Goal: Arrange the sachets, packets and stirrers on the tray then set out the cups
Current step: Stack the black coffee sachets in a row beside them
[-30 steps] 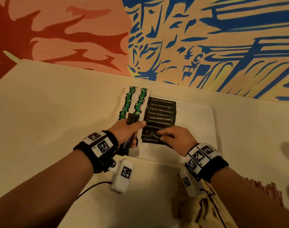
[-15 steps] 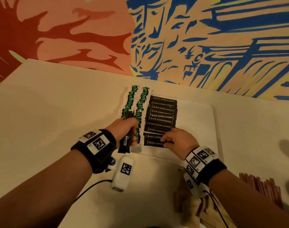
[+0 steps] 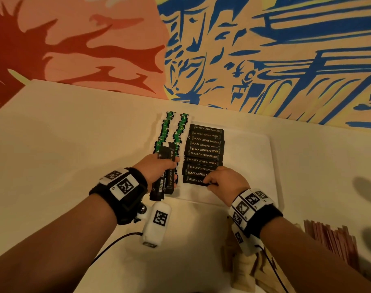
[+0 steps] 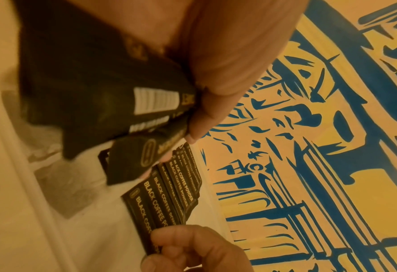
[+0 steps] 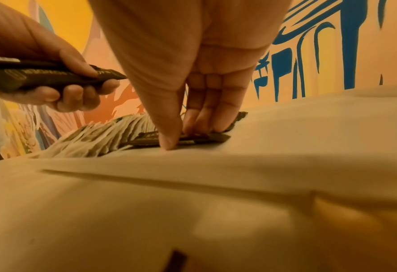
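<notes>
Black coffee-powder sachets [image 3: 205, 153] overlap in a column on the white tray [image 3: 254, 166], beyond our right hand [image 3: 222, 180] fingertips pressing the nearest | left hand [image 3: 159, 168] clutches spare sachets [image 3: 166, 176] | wooden stirrers [image 3: 330, 240] probably untouched; cups unseen.

Likely a café, painted mural wall [image 3: 264, 49], white counter [image 3: 64, 134]

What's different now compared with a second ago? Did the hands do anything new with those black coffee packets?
The right hand drew back toward the tray's near edge, its fingertips now on the nearest packet in the black coffee row. The left hand, whose finger had reached toward that row, pulled away and grips its spare packets. The green sachet rows stayed put.
</notes>
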Action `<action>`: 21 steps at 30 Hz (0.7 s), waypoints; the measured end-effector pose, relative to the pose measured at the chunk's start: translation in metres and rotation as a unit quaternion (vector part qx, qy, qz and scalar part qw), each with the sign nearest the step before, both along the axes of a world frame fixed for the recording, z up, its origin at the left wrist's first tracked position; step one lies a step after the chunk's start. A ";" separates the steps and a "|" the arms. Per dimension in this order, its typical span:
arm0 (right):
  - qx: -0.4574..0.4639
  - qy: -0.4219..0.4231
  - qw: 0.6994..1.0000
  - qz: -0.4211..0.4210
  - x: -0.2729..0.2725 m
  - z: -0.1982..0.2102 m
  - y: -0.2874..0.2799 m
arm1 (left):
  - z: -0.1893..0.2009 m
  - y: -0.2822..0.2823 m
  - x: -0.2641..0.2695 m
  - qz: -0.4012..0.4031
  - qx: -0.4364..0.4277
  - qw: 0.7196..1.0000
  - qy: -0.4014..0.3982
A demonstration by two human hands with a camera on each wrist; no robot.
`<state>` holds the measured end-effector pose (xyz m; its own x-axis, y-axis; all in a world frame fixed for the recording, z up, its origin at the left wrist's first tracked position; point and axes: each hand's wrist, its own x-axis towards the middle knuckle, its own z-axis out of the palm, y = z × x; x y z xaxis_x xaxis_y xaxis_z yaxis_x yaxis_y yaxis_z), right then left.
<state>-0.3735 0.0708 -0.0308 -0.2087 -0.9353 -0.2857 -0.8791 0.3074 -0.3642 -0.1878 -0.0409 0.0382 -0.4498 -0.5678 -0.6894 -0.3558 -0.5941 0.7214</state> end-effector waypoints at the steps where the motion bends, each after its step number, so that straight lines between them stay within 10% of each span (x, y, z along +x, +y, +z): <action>1: 0.000 0.001 1.000 0.000 0.000 0.000 -0.001 | -0.001 -0.001 0.001 -0.003 -0.009 1.000 -0.002; 21: -0.034 -0.027 0.999 -0.012 -0.001 0.009 -0.003 | -0.009 0.002 -0.007 -0.018 -0.036 0.999 -0.001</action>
